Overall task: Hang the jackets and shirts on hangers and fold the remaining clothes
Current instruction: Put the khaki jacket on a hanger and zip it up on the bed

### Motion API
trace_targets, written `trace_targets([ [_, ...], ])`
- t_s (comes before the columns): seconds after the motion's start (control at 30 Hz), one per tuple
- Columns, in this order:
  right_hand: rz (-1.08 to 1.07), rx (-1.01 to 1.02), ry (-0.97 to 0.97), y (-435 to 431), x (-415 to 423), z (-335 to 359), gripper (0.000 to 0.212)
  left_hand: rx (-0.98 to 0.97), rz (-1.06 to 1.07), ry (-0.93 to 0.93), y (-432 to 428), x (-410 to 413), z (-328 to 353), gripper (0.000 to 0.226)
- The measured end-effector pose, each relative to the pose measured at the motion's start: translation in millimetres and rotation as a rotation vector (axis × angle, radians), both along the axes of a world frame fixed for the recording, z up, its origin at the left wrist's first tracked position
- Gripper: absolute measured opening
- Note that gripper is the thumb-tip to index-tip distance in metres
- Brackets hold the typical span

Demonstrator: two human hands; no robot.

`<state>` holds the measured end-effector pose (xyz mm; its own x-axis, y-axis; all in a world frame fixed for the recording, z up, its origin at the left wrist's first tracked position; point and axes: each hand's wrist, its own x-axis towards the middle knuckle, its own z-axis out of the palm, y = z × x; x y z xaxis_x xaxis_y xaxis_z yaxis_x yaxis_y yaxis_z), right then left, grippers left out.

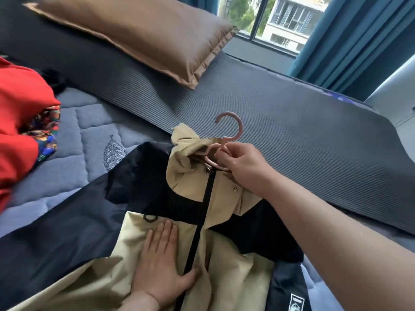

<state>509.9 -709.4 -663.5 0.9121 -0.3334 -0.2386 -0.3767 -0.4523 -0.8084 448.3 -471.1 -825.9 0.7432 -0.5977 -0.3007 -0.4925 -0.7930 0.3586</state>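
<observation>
Head view: jacket (238, 274) lies front-up at the near edge of the bed, collar toward the far side. Smooth woven shell, tan panels with black blocks across chest and sleeves, black zipper strip (203, 212) down the centre, one metal snap (235, 188) near the collar. Pink plastic hanger (240, 129) sits in the collar, round open hook sticking out past it. Right hand (244, 167) has fingers and thumb curled round the hanger's neck just under the hook. Left hand (159, 263) is flat on the tan front panel, fingers straight and together, gripping nothing, thumb touching the zipper strip. Under the jacket is a grey quilted cover (78, 140) with a stitched leaf; a ribbed grey mat (269, 131) runs along the far side. Glossy brown pillow (134, 34) at the far left corner. Red garment (20, 113) bunched at the left edge over a multicolour patterned cloth (45, 131). Teal curtain (359, 41) beside the window (269, 16).
</observation>
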Motion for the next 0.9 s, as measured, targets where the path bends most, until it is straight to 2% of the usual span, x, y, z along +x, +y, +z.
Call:
trace_targets([
  [0.07,-0.016,-0.013,-0.040,18,-19,22,0.026,-0.161,0.110,0.073,3,0,22,0.099],
  [0.13,-0.035,-0.005,-0.075,34,-35,43,0.023,-0.403,0.317,0.195,7,2,58,0.072],
  [0.17,-0.041,-0.008,-0.094,42,-41,56,0.021,-0.512,0.407,0.161,11,4,81,0.062],
  [0.23,-0.034,-0.011,-0.136,56,-51,85,0.018,-0.715,0.501,-0.032,16,12,137,0.061],
  [0.3,-0.015,-0.002,-0.171,68,-59,117,0.012,-0.795,0.394,-0.325,23,19,191,0.068],
  [0.37,0.012,0.002,-0.192,78,-67,153,0.022,-0.773,0.195,-0.550,33,26,250,0.063],
  [0.47,0.049,0.003,-0.234,91,-81,215,0.026,-0.668,-0.142,-0.695,56,33,330,0.039],
  [0.6,0.110,-0.010,-0.302,109,-99,298,0.019,-0.572,-0.286,-0.833,92,30,437,0.025],
  [0.7,0.168,-0.035,-0.335,129,-109,359,0.017,-0.653,-0.248,-0.775,117,23,514,0.023],
  [0.77,0.199,-0.061,-0.374,142,-114,402,0.019,-0.891,0.001,-0.570,129,14,558,0.019],
  [0.83,0.238,-0.100,-0.416,157,-119,444,0.025,-1.076,0.195,-0.383,142,5,597,0.028],
  [0.9,0.278,-0.133,-0.441,173,-123,480,0.031,-0.988,0.117,-0.537,157,-4,632,0.034],
])
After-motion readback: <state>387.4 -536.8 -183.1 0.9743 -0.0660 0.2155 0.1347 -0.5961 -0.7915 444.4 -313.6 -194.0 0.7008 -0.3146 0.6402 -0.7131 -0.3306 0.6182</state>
